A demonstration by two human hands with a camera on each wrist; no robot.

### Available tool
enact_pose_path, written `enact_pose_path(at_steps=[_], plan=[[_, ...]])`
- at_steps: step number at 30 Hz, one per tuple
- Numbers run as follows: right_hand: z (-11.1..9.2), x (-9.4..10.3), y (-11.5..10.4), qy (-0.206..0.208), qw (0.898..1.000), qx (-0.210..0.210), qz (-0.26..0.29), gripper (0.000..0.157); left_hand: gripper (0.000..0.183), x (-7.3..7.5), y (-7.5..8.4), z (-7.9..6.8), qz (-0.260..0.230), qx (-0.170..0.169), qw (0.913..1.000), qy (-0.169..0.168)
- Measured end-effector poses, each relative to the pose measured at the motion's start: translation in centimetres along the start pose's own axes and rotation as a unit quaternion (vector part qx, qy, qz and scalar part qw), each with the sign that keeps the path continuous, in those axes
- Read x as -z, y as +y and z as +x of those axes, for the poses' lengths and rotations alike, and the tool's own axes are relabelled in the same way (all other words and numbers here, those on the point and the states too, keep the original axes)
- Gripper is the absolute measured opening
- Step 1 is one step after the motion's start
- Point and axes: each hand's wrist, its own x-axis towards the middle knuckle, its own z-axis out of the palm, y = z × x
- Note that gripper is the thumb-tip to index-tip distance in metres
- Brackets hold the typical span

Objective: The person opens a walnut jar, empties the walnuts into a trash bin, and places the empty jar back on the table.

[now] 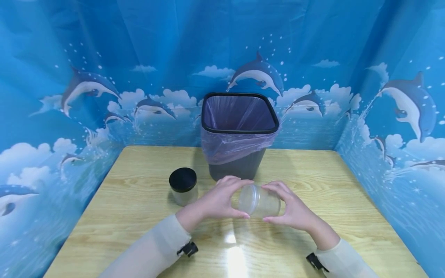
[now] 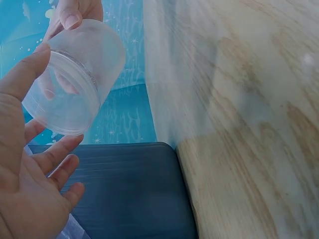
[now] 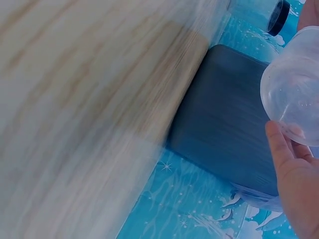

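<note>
A clear plastic jar (image 1: 268,202) lies sideways in the air between both hands, over the table in front of the bin. My left hand (image 1: 216,199) holds its wider, ringed end, thumb on one side and fingers on the other. At the opposite end, my right hand (image 1: 297,210) grips the jar's base between thumb and fingers. The left wrist view shows the jar's ringed end (image 2: 65,94) close up; whether that ring is a lid, I cannot tell. Through its wall no contents show.
Behind the hands stands a dark bin (image 1: 234,170) with a black rim and a thin purple liner (image 1: 229,146). A second clear jar with a black lid (image 1: 183,180) is upright to its left. Dolphin-printed sheets (image 1: 167,46) enclose the wooden table (image 1: 139,193) at the back and sides.
</note>
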Motion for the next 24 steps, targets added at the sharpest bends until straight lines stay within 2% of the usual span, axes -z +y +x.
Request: enact_pose_path(at_steps=[8,15,24], plan=[[0.3,-0.9,1.8,-0.02,0.999,0.01,-0.031,0.088,0.09,-0.4,-0.4,-0.3,0.027,0.001,0.9996,0.011],[0.4,-1.2,1.7,-0.008,0.999,0.019,-0.043,0.09,0.09,-0.3,-0.2,-0.4,0.041,-0.011,0.9987,0.028],[0.7,-1.3,1.1,0.011,0.998,0.02,-0.06,0.091,0.092,-0.4,0.1,-0.2,0.085,-0.029,0.9948,0.048]])
